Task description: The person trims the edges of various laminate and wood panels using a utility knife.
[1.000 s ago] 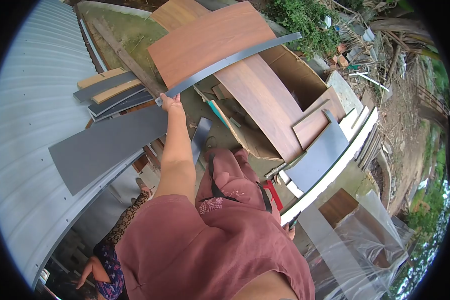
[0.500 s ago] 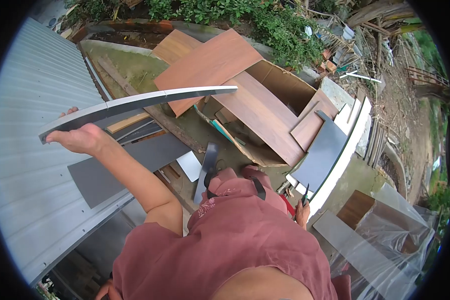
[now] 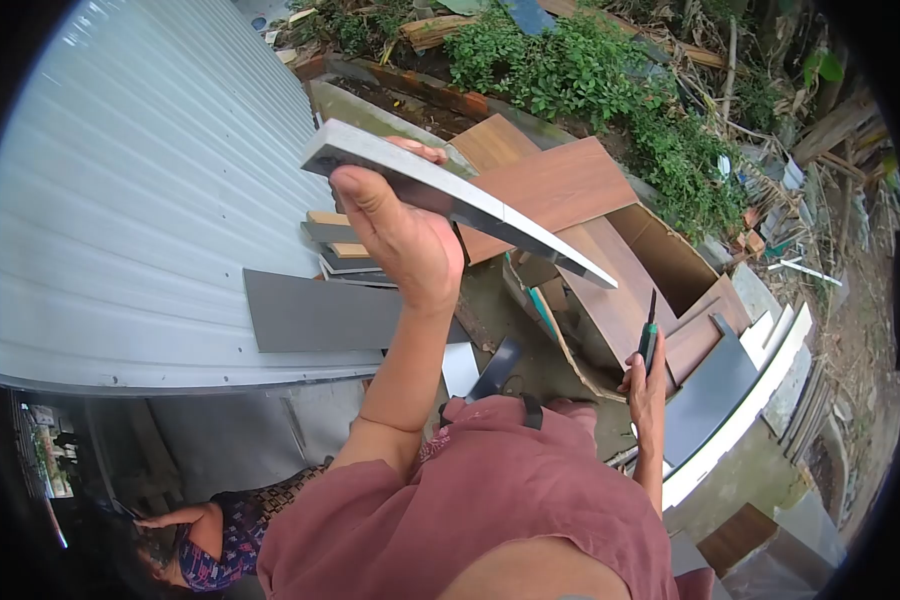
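Two grips, from where I stand: the left hand (image 3: 407, 240) clasps the long strip (image 3: 485, 212) near one end, raised over the wood-toned panels (image 3: 560, 185), apparently so its length clears them; the right hand (image 3: 647, 392) grasps a green-handled tool (image 3: 649, 340), tip upward, presumably to spare the strip.

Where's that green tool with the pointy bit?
In the head view, the green-handled tool is right of centre, held in the right hand, with the long brown plank just behind it.
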A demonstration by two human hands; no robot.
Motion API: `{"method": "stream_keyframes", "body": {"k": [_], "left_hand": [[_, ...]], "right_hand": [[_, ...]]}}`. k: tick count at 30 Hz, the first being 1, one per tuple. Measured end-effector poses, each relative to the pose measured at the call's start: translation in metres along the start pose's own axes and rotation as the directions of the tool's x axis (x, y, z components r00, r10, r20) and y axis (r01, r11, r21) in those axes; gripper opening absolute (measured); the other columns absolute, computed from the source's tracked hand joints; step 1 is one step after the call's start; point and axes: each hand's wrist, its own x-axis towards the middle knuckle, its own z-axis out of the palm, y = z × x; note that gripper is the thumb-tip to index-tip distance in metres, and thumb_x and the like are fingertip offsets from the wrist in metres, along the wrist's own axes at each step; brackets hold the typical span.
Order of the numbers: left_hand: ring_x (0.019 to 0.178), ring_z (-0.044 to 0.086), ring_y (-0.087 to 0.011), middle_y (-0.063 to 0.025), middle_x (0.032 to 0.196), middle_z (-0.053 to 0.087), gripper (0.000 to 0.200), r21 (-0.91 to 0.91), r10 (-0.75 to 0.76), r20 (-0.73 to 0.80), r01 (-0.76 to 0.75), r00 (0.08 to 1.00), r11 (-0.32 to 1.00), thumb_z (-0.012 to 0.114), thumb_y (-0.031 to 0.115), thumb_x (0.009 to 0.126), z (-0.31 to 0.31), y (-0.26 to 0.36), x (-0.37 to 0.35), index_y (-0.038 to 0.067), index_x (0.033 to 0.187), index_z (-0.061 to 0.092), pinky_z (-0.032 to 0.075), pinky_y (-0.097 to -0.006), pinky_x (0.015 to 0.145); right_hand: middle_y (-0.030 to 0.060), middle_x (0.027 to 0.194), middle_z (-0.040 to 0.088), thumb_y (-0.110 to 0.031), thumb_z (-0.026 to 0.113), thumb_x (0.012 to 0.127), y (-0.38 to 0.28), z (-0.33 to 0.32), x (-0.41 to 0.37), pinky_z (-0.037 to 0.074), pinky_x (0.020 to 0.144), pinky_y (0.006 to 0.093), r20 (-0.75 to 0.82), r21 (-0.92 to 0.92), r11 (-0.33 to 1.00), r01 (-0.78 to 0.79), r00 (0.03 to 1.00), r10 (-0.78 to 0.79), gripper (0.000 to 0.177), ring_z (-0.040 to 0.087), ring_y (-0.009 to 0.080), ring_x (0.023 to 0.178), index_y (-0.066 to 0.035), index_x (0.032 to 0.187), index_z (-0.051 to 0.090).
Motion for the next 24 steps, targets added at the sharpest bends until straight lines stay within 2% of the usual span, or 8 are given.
{"method": "stream_keyframes", "body": {"k": [3, 5, 10, 13, 19, 21, 23, 24], "left_hand": [[0.079, 0.046, -0.0187, -0.0062, 0.082, 0.047, 0.055, -0.029, -0.086, 0.025, 0.087, 0.996, 0.996, 0.043, 0.057, 0.086, 0.007, -0.015, -0.024, 0.004, 0.098, 0.044, 0.04, -0.0346, 0.078], [0.08, 0.046, -0.0185, -0.0062, 0.083, 0.046, 0.055, -0.034, -0.15, 0.039, 0.151, 0.988, 0.988, 0.044, 0.057, 0.086, 0.012, -0.02, -0.038, 0.004, 0.099, 0.043, 0.04, -0.0345, 0.079], [0.084, 0.045, -0.0168, -0.0055, 0.086, 0.045, 0.053, -0.044, -0.201, 0.042, 0.203, 0.979, 0.978, 0.045, 0.055, 0.087, 0.018, -0.018, -0.055, 0.004, 0.099, 0.043, 0.039, -0.0338, 0.081], [0.088, 0.047, -0.0157, -0.0048, 0.096, 0.047, 0.039, -0.086, -0.206, 0.101, 0.214, 0.973, 0.973, 0.041, 0.044, 0.093, 0.01, -0.015, -0.06, 0.007, 0.105, 0.04, 0.039, -0.0335, 0.086], [0.088, 0.047, -0.0155, -0.0048, 0.096, 0.047, 0.039, -0.038, -0.172, 0.146, 0.18, 0.974, 0.983, 0.039, 0.044, 0.094, 0.009, -0.004, -0.073, 0.007, 0.105, 0.04, 0.04, -0.0315, 0.081], [0.087, 0.048, -0.0153, -0.0054, 0.095, 0.048, 0.039, -0.043, -0.161, 0.184, 0.172, 0.97, 0.984, 0.039, 0.044, 0.094, 0.004, -0.004, -0.073, 0.007, 0.105, 0.041, 0.041, -0.0306, 0.079], [0.086, 0.048, -0.0153, -0.0056, 0.094, 0.048, 0.039, -0.061, -0.156, 0.189, 0.17, 0.97, 0.984, 0.039, 0.044, 0.094, 0.003, -0.002, -0.074, 0.006, 0.104, 0.041, 0.041, -0.0303, 0.078], [0.085, 0.049, -0.0153, -0.0058, 0.094, 0.048, 0.039, -0.082, -0.151, 0.197, 0.17, 0.969, 0.982, 0.038, 0.044, 0.094, 0.002, -0.002, -0.075, 0.006, 0.103, 0.042, 0.041, -0.0301, 0.078]], "right_hand": [[0.0057, 0.084, 0.049, -0.031, 0.04, 0.094, -0.063, 0.009, -0.001, 0.038, 0.049, 0.0225, 0.099, -0.044, 0.966, 0.254, 0.963, -0.249, 0.056, 0.044, 0.009, 0.058, -0.013, 0.143, 0.019], [0.0132, 0.092, 0.055, -0.03, 0.037, 0.094, -0.114, 0.01, -0.012, 0.043, 0.076, 0.0363, 0.168, -0.02, 0.947, 0.322, 0.934, -0.314, 0.053, 0.052, 0.0242, 0.075, -0.012, 0.141, 0.021], [0.0222, 0.137, 0.033, -0.025, 0.036, 0.094, -0.17, 0.014, -0.024, 0.03, 0.102, 0.0395, 0.358, 0.168, 0.889, 0.425, 0.815, -0.457, 0.052, 0.037, 0.0364, 0.125, -0.008, 0.14, 0.021], [0.0211, 0.117, 0.046, -0.019, 0.038, 0.093, -0.189, 0.021, -0.027, 0.039, 0.09, 0.0414, 0.415, 0.23, 0.827, 0.513, 0.717, -0.56, 0.052, 0.05, 0.0357, 0.102, -0.008, 0.14, 0.021], [0.0155, 0.092, 0.045, -0.014, 0.041, 0.091, -0.205, 0.031, -0.029, 0.044, 0.069, 0.0402, 0.418, 0.259, 0.737, 0.624, 0.615, -0.669, 0.054, 0.05, 0.0303, 0.077, -0.011, 0.141, 0.022], [0.015, 0.091, 0.046, -0.013, 0.043, 0.09, -0.206, 0.032, -0.031, 0.044, 0.068, 0.0394, 0.409, 0.28, 0.722, 0.633, 0.602, -0.686, 0.054, 0.051, 0.0297, 0.076, -0.011, 0.14, 0.023], [0.0206, 0.121, 0.044, -0.017, 0.041, 0.091, -0.208, 0.028, -0.033, 0.038, 0.092, 0.0396, 0.519, 0.257, 0.784, 0.565, 0.603, -0.605, 0.054, 0.048, 0.0352, 0.105, -0.005, 0.14, 0.022], [0.0206, 0.121, 0.044, -0.017, 0.041, 0.091, -0.206, 0.028, -0.033, 0.038, 0.092, 0.0396, 0.52, 0.258, 0.786, 0.561, 0.605, -0.602, 0.054, 0.048, 0.0352, 0.105, -0.005, 0.14, 0.022]]}}
